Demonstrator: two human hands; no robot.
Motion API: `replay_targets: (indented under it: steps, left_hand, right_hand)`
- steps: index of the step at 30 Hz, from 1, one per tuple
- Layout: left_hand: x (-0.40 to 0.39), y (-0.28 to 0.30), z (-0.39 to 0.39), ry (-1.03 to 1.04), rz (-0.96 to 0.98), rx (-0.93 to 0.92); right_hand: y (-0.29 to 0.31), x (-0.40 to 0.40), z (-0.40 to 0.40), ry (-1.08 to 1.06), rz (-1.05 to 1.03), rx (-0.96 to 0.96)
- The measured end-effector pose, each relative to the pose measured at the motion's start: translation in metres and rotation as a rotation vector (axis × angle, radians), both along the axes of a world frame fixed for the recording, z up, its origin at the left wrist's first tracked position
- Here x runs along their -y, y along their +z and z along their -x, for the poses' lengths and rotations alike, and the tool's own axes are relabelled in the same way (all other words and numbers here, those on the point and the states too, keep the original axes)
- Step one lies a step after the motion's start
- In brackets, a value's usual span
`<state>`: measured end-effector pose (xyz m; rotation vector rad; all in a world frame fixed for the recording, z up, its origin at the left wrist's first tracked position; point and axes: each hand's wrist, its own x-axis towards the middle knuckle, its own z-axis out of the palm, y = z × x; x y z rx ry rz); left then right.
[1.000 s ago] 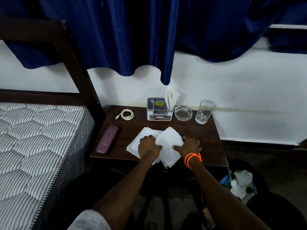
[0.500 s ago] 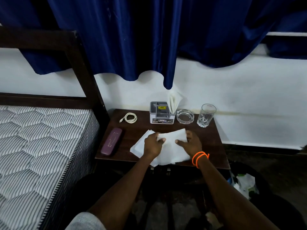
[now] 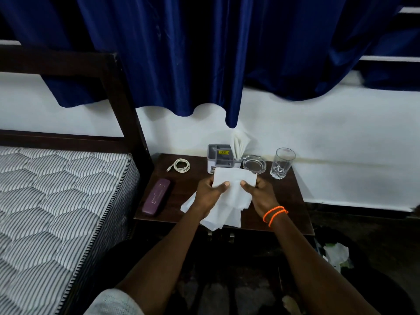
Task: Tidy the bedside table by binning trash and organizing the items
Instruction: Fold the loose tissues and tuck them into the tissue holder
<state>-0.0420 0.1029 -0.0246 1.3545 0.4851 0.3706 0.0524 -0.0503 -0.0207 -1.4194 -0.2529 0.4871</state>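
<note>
Nearest, both hands meet over the near middle of the bedside table (image 3: 293, 201): the left hand (image 3: 208, 194) and the right hand (image 3: 261, 196) each pinch the top sheet of white tissue paper (image 3: 234, 192) between thumb and curled fingers, thumbs on the near face, holding it raised and roughly upright. Its lower part droops in soft folds, and more loose sheets (image 3: 216, 219) lie under it, one corner overhanging the near table edge. This paper looks very light, limp and easy to tear, so a judgement: gather it by its edges with a gentle pinch, or flatten and fold it, rather than drag it. To the left lies a purple case (image 3: 156, 196), rigid and likely easy to lift around its middle. Farther back are a coiled white cable (image 3: 180, 165), a grey holder (image 3: 221, 156) with upright napkins (image 3: 239, 145), a glass ashtray (image 3: 254, 164) and a drinking glass (image 3: 281, 163), both breakable and probably slippery. A bin (image 3: 336, 258) sits low at the right.
</note>
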Motion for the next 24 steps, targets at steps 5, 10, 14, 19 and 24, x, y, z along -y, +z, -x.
replay_targets:
  steps: [5,10,14,19,24]
  left_hand:
    - [0.0,-0.005,-0.005,-0.009,-0.025,0.069]
    - [0.001,-0.028,-0.002,-0.004,-0.207,-0.057]
    - [0.005,-0.034,-0.001,0.12,-0.267,-0.192]
    - [0.01,-0.022,0.0,0.143,-0.121,-0.246]
    - [-0.011,-0.023,0.015,0.227,-0.489,-0.426]
  right_hand:
    - [-0.004,-0.003,-0.001,0.033,0.021,0.023]
    - [-0.025,-0.002,0.001,0.048,0.157,0.055]
    - [-0.022,-0.002,-0.004,-0.031,0.198,0.044]
    - [-0.02,-0.001,-0.012,-0.094,0.205,-0.017]
    - [-0.038,0.005,-0.014,-0.17,0.225,-0.266]
